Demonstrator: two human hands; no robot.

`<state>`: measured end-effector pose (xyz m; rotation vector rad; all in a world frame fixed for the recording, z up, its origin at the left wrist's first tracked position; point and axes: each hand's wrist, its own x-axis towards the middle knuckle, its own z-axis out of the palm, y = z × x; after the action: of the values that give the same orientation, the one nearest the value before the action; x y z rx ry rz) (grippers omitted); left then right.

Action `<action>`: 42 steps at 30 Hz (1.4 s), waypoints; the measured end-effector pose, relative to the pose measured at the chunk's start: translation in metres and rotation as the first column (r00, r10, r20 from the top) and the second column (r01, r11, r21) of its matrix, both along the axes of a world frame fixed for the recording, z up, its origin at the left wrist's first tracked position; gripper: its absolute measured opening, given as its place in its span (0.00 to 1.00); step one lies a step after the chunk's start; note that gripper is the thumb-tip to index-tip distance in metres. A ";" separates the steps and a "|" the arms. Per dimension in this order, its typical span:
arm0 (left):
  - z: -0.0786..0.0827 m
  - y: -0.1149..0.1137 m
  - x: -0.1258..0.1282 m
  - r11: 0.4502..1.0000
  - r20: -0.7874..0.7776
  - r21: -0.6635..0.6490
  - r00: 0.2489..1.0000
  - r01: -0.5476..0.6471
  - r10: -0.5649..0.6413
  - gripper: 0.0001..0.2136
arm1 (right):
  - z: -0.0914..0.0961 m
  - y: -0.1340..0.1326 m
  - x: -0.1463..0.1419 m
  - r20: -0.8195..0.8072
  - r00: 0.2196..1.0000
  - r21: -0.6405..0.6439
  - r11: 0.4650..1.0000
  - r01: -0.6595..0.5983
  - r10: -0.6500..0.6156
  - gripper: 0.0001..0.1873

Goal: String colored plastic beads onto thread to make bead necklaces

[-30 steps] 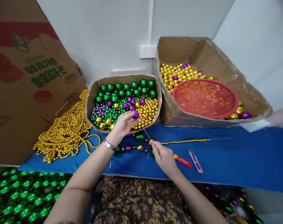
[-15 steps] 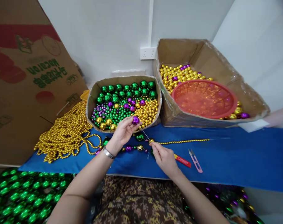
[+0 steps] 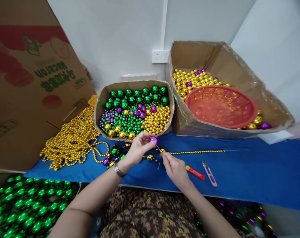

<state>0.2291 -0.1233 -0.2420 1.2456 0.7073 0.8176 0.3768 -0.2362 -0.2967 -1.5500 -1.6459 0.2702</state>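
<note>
My left hand [image 3: 140, 148] pinches a shiny purple bead [image 3: 153, 140] between thumb and fingers, just in front of the bead box. My right hand [image 3: 176, 168] is closed on a thin, straight, needle-like wire [image 3: 158, 148], whose far end meets the purple bead. A gold bead [image 3: 162, 150] sits by the right fingertips. From there a string of small gold beads [image 3: 196, 152] runs right along the table and ends in bare thread. Under and beside my left hand lies a strand of green, purple and gold beads [image 3: 115, 150], partly hidden.
A cardboard box [image 3: 97, 115] of sorted beads stands behind my hands. To its right, a larger carton [image 3: 186, 120] holds beads and a red basket [image 3: 221, 124]. Pink snips [image 3: 209, 174], a red-yellow packet [image 3: 195, 173] and heaped gold strands [image 3: 70, 140] lie on the blue table [image 3: 251, 175].
My left hand has brought the purple bead down and right, away from the box and closer to my right hand. Less of the wire shows between the hands.
</note>
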 end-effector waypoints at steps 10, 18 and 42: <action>0.014 0.108 -0.004 0.646 -0.789 0.615 0.344 0.452 0.510 0.10 | 0.000 0.002 0.002 0.056 0.996 -0.011 0.998 0.064 -0.063 0.15; 0.018 0.087 0.000 0.952 -0.448 0.302 0.875 -0.045 0.183 0.13 | 0.000 0.002 0.000 0.047 0.997 -0.023 0.998 0.058 -0.057 0.15; 0.014 0.029 0.000 0.959 0.124 -0.208 0.967 -0.193 0.222 0.15 | -0.003 0.001 -0.001 0.104 0.992 0.034 0.997 0.065 -0.068 0.14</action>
<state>0.2294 -0.0942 -0.2285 0.9350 0.7878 0.9774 0.3757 -0.2355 -0.2993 -1.6166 -1.6674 0.1295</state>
